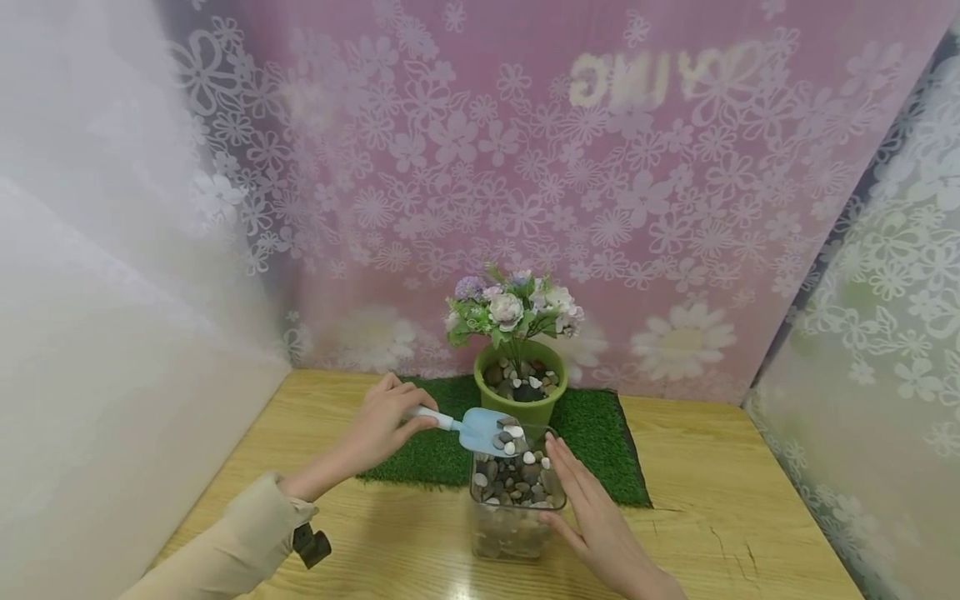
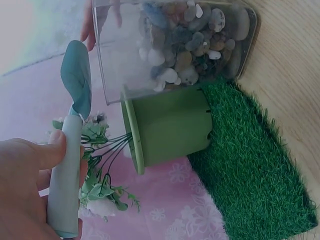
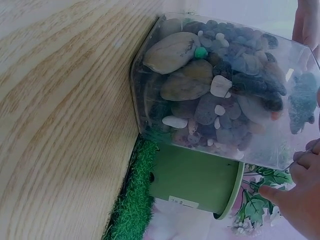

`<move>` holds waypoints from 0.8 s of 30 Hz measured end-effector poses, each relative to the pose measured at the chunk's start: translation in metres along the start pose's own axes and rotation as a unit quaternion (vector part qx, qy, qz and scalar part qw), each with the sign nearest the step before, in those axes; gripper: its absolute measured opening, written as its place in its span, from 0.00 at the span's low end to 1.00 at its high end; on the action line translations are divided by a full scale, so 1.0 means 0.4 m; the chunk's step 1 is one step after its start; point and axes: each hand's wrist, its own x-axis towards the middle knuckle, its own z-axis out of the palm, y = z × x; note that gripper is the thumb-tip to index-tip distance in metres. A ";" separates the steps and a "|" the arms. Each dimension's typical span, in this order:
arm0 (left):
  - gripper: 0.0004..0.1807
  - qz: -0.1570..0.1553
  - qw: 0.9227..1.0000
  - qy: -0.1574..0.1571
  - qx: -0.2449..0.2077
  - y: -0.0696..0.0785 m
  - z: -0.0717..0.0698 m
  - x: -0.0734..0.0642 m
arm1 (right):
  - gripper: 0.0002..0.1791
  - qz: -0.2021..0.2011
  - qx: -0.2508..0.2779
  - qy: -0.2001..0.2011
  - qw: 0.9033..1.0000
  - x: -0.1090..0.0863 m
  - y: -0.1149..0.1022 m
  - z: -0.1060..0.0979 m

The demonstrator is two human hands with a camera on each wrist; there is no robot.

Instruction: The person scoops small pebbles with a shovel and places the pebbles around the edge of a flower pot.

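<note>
My left hand (image 1: 386,423) grips the white handle of a small light-blue hand trowel (image 1: 477,427). Several grey and white pebbles (image 1: 507,437) lie on its blade, which is held over a clear plastic container (image 1: 510,542). Inside the container are mixed stones (image 2: 192,42), large and small, with space above them below the rim. Against the container's right side rests my right hand (image 1: 596,521), fingers extended along the rim and thumb at the front corner. Behind stands a green flowerpot (image 1: 525,410) with stones around the stems of its flowers (image 1: 506,312).
The flowerpot stands on a green artificial grass mat (image 1: 603,446), close behind the container. Beneath is a wood-grain table (image 1: 705,500). A pink flowered curtain (image 1: 420,208) hangs at the back, with pale sheets on both sides.
</note>
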 end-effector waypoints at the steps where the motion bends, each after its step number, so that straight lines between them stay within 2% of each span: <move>1: 0.07 -0.003 1.000 0.001 0.001 -0.001 -0.002 0.001 | 0.48 0.000 -0.001 -0.001 1.000 0.000 0.000 -0.001; 6: 0.09 -0.019 1.000 0.011 0.022 -0.014 0.000 0.016 | 0.47 -0.004 -0.004 0.000 1.000 -0.002 0.003 -0.003; 11: 0.10 -0.039 0.998 0.031 0.036 -0.033 0.011 0.049 | 0.47 -0.002 -0.005 -0.002 1.000 -0.004 0.005 -0.003; 20: 0.12 -0.103 0.992 0.025 0.066 -0.062 0.024 0.122 | 0.46 0.001 -0.001 -0.009 1.000 -0.004 0.007 0.006; 24: 0.12 -0.115 0.990 0.025 0.079 -0.068 0.030 0.151 | 0.46 -0.004 0.001 0.003 1.000 -0.003 0.007 0.003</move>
